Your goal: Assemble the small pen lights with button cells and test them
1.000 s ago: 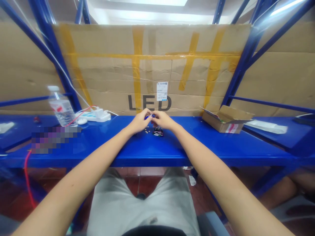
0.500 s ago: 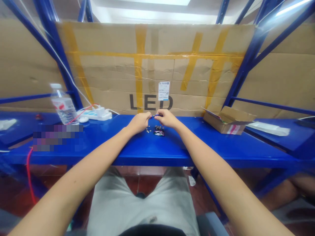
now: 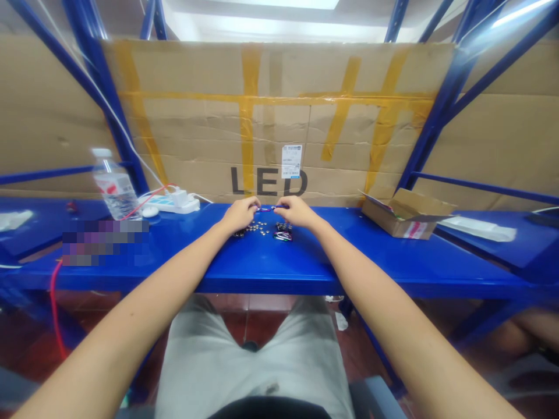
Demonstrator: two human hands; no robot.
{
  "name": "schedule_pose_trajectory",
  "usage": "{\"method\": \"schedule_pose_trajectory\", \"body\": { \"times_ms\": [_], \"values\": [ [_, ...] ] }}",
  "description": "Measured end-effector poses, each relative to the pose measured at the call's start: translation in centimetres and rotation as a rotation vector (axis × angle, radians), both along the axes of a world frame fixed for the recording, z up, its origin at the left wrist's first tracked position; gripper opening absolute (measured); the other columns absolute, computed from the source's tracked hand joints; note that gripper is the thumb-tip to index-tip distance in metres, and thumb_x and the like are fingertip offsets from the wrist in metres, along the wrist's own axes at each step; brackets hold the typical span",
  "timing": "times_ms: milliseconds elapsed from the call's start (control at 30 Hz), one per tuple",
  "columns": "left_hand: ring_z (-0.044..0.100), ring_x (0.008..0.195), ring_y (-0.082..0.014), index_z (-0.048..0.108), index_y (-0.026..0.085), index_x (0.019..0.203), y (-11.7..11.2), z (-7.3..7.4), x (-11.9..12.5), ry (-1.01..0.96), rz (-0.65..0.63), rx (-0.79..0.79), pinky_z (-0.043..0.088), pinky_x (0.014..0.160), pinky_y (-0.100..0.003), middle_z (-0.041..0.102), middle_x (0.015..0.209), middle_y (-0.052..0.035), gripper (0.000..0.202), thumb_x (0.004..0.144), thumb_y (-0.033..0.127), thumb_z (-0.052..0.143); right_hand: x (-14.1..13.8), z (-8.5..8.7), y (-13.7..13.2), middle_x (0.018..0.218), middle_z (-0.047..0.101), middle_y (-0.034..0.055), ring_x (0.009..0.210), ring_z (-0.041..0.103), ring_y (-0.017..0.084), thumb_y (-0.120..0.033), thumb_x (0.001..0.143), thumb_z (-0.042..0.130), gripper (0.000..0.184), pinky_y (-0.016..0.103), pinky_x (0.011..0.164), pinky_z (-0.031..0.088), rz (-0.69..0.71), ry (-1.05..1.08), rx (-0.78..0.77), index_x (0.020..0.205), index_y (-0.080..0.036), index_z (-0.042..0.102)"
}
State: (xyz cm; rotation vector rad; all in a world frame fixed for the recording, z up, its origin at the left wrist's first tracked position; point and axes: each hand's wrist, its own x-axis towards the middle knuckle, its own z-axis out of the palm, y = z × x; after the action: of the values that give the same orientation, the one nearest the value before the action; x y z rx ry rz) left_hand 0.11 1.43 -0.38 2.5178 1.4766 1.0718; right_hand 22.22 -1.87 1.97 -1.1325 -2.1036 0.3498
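The left hand [image 3: 239,214] and right hand [image 3: 299,212] pinch one blue string [image 3: 267,208] — loose shiny bits [image 3: 257,228] lie at 6 o'clock, unused.

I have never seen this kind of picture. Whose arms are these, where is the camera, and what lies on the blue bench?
No machine here: these are a person's bare arms, seen from a camera worn on the head, looking forward and down. The left hand and right hand meet over a blue bench and pinch a thin blue piece between them; it is too small to identify. Near them lie small metal bits and a dark cluster of parts. To the left stand a water bottle and a white power strip; to the right, an open cardboard box. Taped cardboard marked LED stands behind.
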Motion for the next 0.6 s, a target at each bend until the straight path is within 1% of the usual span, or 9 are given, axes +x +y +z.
{"method": "schedule_pose_trajectory", "body": {
  "times_ms": [67,100,200,267,367,467,600],
  "values": [
    [0.063,0.087,-0.0232,0.071,0.025,0.093,0.4,-0.1,-0.7,0.104,0.041,0.001,0.046,0.078,-0.033,0.075,0.096,-0.0054,0.021,0.086,0.020,0.051,0.0,0.0,0.0,0.064,0.058,-0.0001,0.064,0.053,0.014,-0.026,0.086,0.059,0.014,0.027,0.064,0.039,0.009,-0.004,-0.003,0.075,-0.016,0.061],
    [0.063,0.087,-0.0237,0.071,0.025,0.092,0.5,-0.2,-1.0,0.165,0.033,-0.002,0.046,0.078,-0.034,0.075,0.096,-0.0057,0.023,0.083,0.019,0.051,-0.1,0.0,-0.1,0.064,0.059,0.0000,0.064,0.053,0.014,-0.025,0.086,0.059,0.014,0.027,0.064,0.039,0.014,-0.005,-0.008,0.076,-0.016,0.061],
    [0.061,0.086,-0.0250,0.073,0.025,0.089,0.8,-0.2,-1.7,0.336,-0.037,0.010,0.045,0.078,-0.034,0.074,0.090,-0.0065,0.026,0.078,0.016,0.051,-0.1,0.0,-0.1,0.065,0.059,0.0004,0.064,0.054,0.015,-0.025,0.087,0.060,0.014,0.027,0.064,0.040,0.024,-0.009,-0.022,0.076,-0.017,0.062],
    [0.058,0.086,-0.0255,0.073,0.025,0.086,0.7,-0.1,-1.7,0.413,-0.077,0.034,0.043,0.079,-0.035,0.073,0.087,-0.0070,0.026,0.076,0.015,0.052,-0.1,0.0,-0.1,0.065,0.060,0.0004,0.065,0.054,0.015,-0.024,0.087,0.061,0.014,0.027,0.064,0.040,0.025,-0.015,-0.022,0.075,-0.017,0.062],
    [0.056,0.085,-0.0260,0.072,0.024,0.078,0.3,0.1,-1.4,0.471,-0.124,0.047,0.041,0.082,-0.036,0.070,0.082,-0.0080,0.022,0.071,0.013,0.054,-0.2,0.1,-0.3,0.064,0.060,0.0002,0.065,0.054,0.015,-0.024,0.087,0.061,0.015,0.027,0.064,0.040,0.026,-0.020,-0.019,0.074,-0.017,0.061],
    [0.055,0.087,-0.0275,0.069,0.023,0.072,0.0,0.2,-1.0,0.491,-0.145,0.050,0.039,0.083,-0.037,0.068,0.077,-0.0087,0.019,0.067,0.009,0.057,-0.2,0.1,-0.4,0.063,0.059,-0.0003,0.063,0.054,0.014,-0.023,0.088,0.060,0.014,0.027,0.064,0.039,0.032,-0.017,-0.032,0.074,-0.017,0.061],
    [0.054,0.090,-0.0281,0.068,0.022,0.074,-0.2,0.2,-0.8,0.579,-0.127,0.093,0.036,0.082,-0.037,0.069,0.079,-0.0090,0.022,0.068,0.005,0.056,-0.2,0.1,-0.4,0.062,0.059,-0.0006,0.061,0.054,0.014,-0.021,0.088,0.060,0.013,0.026,0.062,0.039,0.045,-0.013,-0.047,0.076,-0.017,0.061]
  ]
}}
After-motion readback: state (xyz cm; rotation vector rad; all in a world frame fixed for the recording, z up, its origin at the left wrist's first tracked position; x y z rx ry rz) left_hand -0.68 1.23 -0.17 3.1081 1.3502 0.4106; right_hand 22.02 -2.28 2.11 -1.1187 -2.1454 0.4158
